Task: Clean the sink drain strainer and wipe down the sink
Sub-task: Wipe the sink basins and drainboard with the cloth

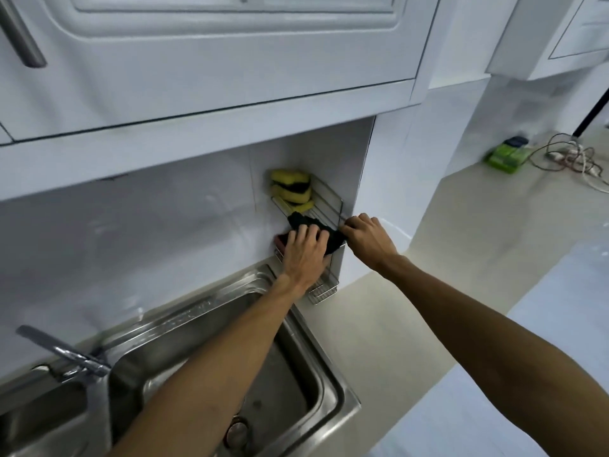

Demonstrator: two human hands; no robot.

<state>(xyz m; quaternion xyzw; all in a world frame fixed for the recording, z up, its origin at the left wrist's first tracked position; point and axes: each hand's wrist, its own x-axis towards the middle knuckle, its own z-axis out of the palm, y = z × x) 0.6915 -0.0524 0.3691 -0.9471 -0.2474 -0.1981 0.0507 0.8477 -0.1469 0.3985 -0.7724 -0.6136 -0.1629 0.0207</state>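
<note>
A black cloth hangs over the middle tier of a wire corner rack fixed to the white tiled wall above the steel sink. My left hand lies on the cloth with fingers spread across it. My right hand pinches the cloth's right end at the rack's front rail. The drain strainer sits in the sink bottom, partly behind my left forearm. Something pink peeks out under the cloth.
Yellow and black sponges are stacked on the rack's top tier. A chrome faucet stands at the sink's left. White cabinets hang overhead. On the beige counter to the right lie a green pack and tangled cables.
</note>
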